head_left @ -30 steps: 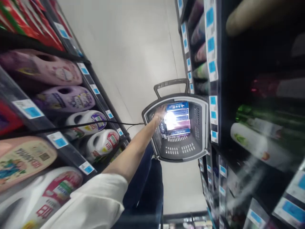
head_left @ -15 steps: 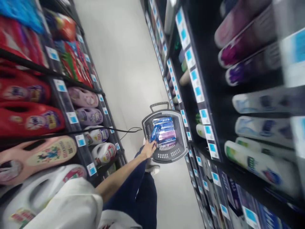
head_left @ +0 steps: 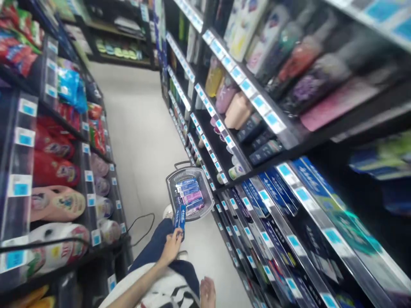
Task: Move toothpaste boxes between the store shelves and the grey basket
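My left hand [head_left: 172, 244] is closed on one end of a blue toothpaste box [head_left: 180, 216]. The box's far end overlaps the near left rim of a grey shopping basket [head_left: 210, 201]. Inside the basket, several blue boxes [head_left: 188, 188] and a pink box [head_left: 192, 197] lie side by side. At the bottom edge, my right hand [head_left: 208, 291] hangs with loosely bent fingers and nothing visible in it, well apart from the basket.
Shelves of detergent bottles [head_left: 58, 201] line the left side. On the right, shelves carry toiletry bottles [head_left: 237, 109] and blue boxes [head_left: 276, 190]. A black cable [head_left: 143, 218] loops near the left shelf. Pale floor [head_left: 138, 124] runs ahead between the shelves.
My left hand has drawn the toothpaste box back from over the basket toward my body. My right hand has come into view. The camera has tilted up and turned, showing more of the aisle.
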Demonstrator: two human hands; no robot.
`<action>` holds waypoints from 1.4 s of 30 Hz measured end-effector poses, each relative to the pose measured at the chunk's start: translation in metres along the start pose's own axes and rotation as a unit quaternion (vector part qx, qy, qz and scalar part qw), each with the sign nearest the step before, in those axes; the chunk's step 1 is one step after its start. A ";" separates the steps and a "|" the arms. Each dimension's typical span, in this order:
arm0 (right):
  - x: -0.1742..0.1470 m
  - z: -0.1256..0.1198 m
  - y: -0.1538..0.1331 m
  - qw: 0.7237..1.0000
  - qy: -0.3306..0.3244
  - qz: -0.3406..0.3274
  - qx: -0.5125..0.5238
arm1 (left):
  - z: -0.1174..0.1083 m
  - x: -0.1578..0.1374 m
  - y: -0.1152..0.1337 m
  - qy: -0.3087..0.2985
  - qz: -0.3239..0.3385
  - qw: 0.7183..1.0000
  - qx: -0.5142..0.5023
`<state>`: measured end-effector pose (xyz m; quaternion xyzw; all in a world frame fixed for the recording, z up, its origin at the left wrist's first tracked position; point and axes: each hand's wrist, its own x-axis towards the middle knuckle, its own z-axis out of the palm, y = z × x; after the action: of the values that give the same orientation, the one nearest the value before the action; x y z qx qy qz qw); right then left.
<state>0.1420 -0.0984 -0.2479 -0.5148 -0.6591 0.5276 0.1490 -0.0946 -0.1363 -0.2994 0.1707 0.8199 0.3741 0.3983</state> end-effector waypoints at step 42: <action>-0.021 -0.016 -0.181 0.788 0.356 -0.007 0.502 | -0.122 -0.055 0.188 -0.275 0.181 0.935 -0.131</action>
<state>0.0684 -0.0910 -0.0801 -0.5142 -0.2057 0.5624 0.6140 -0.1589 -0.1020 -0.0804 0.3584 0.5774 0.4823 0.5528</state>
